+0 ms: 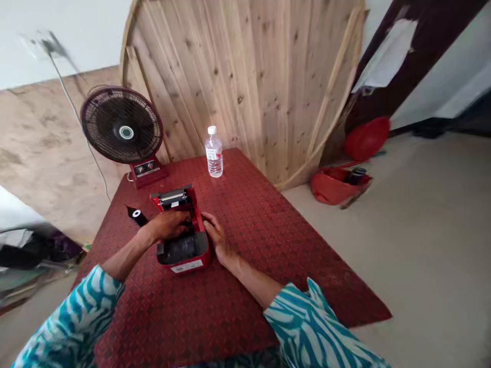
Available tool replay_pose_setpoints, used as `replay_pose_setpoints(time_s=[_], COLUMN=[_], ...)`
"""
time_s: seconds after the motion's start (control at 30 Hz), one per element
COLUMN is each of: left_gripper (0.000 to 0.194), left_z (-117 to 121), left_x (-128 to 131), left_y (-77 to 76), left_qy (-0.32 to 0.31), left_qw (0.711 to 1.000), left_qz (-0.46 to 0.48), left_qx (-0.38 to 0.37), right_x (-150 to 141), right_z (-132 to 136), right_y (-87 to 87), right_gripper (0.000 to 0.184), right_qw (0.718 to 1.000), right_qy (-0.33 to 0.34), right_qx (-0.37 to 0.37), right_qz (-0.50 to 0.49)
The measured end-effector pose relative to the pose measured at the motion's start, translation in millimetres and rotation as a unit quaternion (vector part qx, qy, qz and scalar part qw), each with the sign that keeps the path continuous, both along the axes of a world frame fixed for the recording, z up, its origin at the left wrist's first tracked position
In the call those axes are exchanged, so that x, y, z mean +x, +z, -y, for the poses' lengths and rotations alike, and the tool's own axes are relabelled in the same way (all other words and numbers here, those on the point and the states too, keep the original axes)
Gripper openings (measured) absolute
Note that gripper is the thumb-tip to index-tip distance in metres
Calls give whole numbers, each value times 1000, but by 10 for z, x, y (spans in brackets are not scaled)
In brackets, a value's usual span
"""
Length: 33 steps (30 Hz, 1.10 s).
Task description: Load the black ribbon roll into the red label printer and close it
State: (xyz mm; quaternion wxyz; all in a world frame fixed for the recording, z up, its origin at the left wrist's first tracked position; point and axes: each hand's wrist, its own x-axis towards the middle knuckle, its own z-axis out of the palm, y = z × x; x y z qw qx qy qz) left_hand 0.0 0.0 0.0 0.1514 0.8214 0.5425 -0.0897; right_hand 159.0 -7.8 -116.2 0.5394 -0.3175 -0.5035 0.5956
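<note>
A red label printer (205, 250) with a black inside lies open on the table, its lid (173, 199) tipped back at the far end and showing a roller. My left hand (171, 225) reaches down into the middle of the printer with fingers curled; their tips are hidden, and what they hold cannot be made out. Against the printer's right wall rests my right hand (218, 236), thumb and fingers holding that side. A black roll (182, 249) fills the near part of the case. Left of the lid, a small black roll with a white core (137, 215) lies on the table.
The table (245, 225) has a dark red patterned cover. At its back stand a dark red fan (149, 171) and a clear plastic bottle (215, 158) with a white cap. A round wooden panel (249, 87) leans behind. Red containers (333, 186) sit on the floor to the right.
</note>
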Motion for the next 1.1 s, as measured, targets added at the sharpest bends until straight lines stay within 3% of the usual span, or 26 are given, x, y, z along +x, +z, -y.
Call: replay_pose_setpoints(time_s=[0.17, 0.33, 0.43, 0.5, 0.6, 0.67, 0.87, 1.1], left_gripper=[27, 42, 43, 39, 36, 35, 39, 28], left_z=[159, 508, 567, 503, 295, 124, -324, -554], left_x=[24, -235, -570, -802, -1054, -1129, -1072, -972], left_y=[101, 489, 703, 739, 603, 436, 5, -336], left_qy=[14, 6, 102, 183, 281, 310, 303, 344], left_qw=[999, 970, 942, 923, 899, 896, 923, 917], left_qz=[14, 132, 166, 179, 191, 181, 62, -16], left_qx=[45, 205, 274, 287, 275, 261, 229, 202], right_x=[25, 18, 16, 17, 23, 28, 51, 57], right_z=[1, -4, -2, 0, 4, 9, 30, 33], right_y=[-21, -34, -56, -68, -69, -59, -31, -20], right_gripper=[37, 36, 37, 38, 40, 41, 41, 40], right_qw=[1000, 1000, 999, 999, 999, 999, 999, 999], right_qy=[-1, -4, -4, -2, -2, -5, 8, 7], right_qx=[-14, -15, -25, -30, -35, -38, -34, -34], right_qz=[-9, -13, -19, -21, -20, -15, -15, -10])
